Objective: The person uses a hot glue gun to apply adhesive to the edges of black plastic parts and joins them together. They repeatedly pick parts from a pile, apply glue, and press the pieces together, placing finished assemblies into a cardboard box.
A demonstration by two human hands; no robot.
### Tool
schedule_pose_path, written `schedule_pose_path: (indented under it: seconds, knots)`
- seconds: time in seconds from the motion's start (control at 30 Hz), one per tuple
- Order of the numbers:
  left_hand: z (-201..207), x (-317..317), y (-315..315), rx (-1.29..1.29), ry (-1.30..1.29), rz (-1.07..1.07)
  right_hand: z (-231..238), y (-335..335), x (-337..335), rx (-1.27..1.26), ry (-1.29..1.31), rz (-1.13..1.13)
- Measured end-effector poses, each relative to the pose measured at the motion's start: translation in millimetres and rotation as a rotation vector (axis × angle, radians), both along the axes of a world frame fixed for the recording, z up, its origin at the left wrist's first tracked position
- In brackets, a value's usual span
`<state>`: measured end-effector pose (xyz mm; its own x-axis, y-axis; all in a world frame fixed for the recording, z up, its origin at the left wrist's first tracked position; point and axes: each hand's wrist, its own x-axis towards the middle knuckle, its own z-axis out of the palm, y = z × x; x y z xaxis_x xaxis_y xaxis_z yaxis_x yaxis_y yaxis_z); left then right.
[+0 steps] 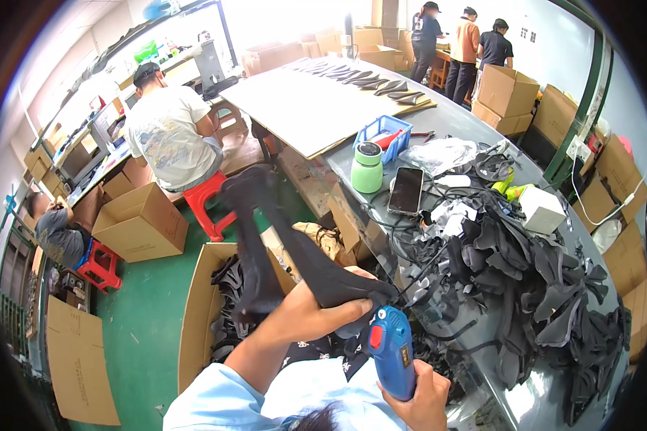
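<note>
My left hand (313, 314) is closed on a long black fabric piece (305, 258), its thumb pressed on top. Two strap-like arms of the piece reach up and away from the hand, and the far end is blurred. My right hand (423, 401) is wrapped round the lower end of a blue handheld power tool (392, 355) with a red button. The tool's head sits at the near end of the black piece; its working tip is hidden. To the right, a heap of dark grey and black fabric pieces (532, 280) covers the metal table (546, 391).
A green bottle (366, 169), a phone (406, 191), a blue basket (381, 131) and a white box (541, 210) stand beside the heap. At my left is an open carton (194, 323) of black pieces. A seated person (169, 129) works beyond it; others stand far back.
</note>
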<state>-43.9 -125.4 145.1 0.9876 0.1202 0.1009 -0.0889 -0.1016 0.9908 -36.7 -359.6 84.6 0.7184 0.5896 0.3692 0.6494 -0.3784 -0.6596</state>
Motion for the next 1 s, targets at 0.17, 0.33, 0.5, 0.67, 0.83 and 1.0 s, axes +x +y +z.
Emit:
schedule_pose_path:
  seconds: [0.17, 0.33, 0.5, 0.67, 0.83, 1.0]
  knots:
    - [2.7, 13.1, 17.7, 0.531, -0.048, -0.211, -4.0, 0.2, -0.6, -0.008, -0.013, 0.042]
    - [-20.2, 20.8, 18.4, 0.656, -0.240, -0.252, -1.0, -0.2, -1.6, 0.016, 0.126, 0.089]
    - [-46.6, 27.1, 1.8, 0.551, -0.233, -0.207, 9.1, 2.1, -3.9, 0.048, 0.330, 0.091]
    - [-67.7, 23.4, -8.9, 0.645, -0.344, -0.098, 17.0, 4.1, -3.8, 0.091, 0.388, 0.136]
    - [-80.5, 19.6, -8.6, 0.678, -0.314, -0.148, 18.2, 4.8, -5.6, 0.152, 0.410, 0.130]
    - [-109.3, 10.6, -7.9, 0.506, -0.017, -0.324, 27.1, 2.0, -1.6, 0.136, 0.249, 0.080]
